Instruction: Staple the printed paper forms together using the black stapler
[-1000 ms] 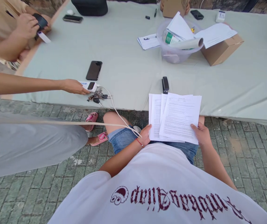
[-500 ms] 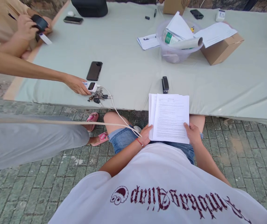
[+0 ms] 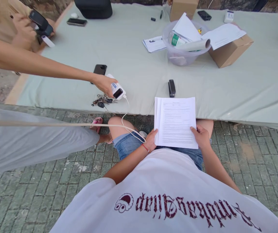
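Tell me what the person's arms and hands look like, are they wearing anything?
Both arms are bare below the short sleeves of a white T-shirt with dark red lettering. The left hand has a thin red string bracelet at the wrist. The right hand wears nothing: no gloves, rings or watch show.

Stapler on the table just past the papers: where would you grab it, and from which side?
Probably across its long sides near the middle, coming down from above. The black stapler lies flat on the table, long axis pointing away, clear on both sides. The right hand seems better placed; both it and the left hand hold the papers.
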`<control>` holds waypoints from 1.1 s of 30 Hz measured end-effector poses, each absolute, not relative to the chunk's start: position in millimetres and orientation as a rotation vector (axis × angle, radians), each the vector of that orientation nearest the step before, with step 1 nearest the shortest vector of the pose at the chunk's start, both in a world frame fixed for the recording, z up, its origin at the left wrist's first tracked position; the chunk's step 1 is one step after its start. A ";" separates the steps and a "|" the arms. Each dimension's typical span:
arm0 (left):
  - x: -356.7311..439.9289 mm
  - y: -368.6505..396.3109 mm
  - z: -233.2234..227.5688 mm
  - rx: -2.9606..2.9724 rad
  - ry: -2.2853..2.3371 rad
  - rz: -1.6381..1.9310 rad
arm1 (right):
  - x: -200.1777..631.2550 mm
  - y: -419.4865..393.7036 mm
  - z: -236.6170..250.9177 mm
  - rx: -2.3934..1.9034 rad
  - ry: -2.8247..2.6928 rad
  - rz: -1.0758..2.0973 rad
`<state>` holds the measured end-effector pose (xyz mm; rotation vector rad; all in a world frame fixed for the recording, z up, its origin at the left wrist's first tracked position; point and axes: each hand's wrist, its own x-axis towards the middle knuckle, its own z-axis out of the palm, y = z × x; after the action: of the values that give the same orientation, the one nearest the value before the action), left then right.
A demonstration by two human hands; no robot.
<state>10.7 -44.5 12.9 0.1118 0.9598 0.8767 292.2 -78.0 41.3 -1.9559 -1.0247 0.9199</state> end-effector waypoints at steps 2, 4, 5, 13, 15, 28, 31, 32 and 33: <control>12.0 -44.2 13.8 0.108 0.977 0.883 | 284.6 -75.3 42.5 -1.959 -1.076 0.898; 12.7 -44.5 14.6 0.117 0.975 0.878 | 278.7 -73.8 41.8 -1.975 -1.132 0.864; 12.8 -44.9 14.7 0.130 0.966 0.875 | 276.5 -73.4 41.1 -1.990 -1.155 0.852; 8.7 -49.6 9.6 0.248 0.967 0.856 | 277.2 -67.3 30.4 -2.054 -1.113 0.713; 8.0 -49.2 9.8 0.240 0.952 0.846 | 279.5 -64.3 29.5 -2.002 -0.958 0.935; 4.5 -54.4 10.6 0.569 0.957 0.694 | 267.5 -69.0 42.1 -1.526 -0.476 1.806; 3.0 -50.3 12.3 0.804 0.997 0.721 | 271.6 -72.7 50.7 -1.545 -0.577 1.676; 4.1 -47.6 13.8 0.879 1.009 0.732 | 273.9 -72.1 53.4 -1.537 -0.614 1.621; 6.6 -44.2 15.9 0.953 1.019 0.746 | 276.6 -70.3 55.8 -1.529 -0.652 1.561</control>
<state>6.6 -44.2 15.9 0.9529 1.0189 0.7464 276.6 -70.3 55.8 -1.5294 -0.6525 1.5609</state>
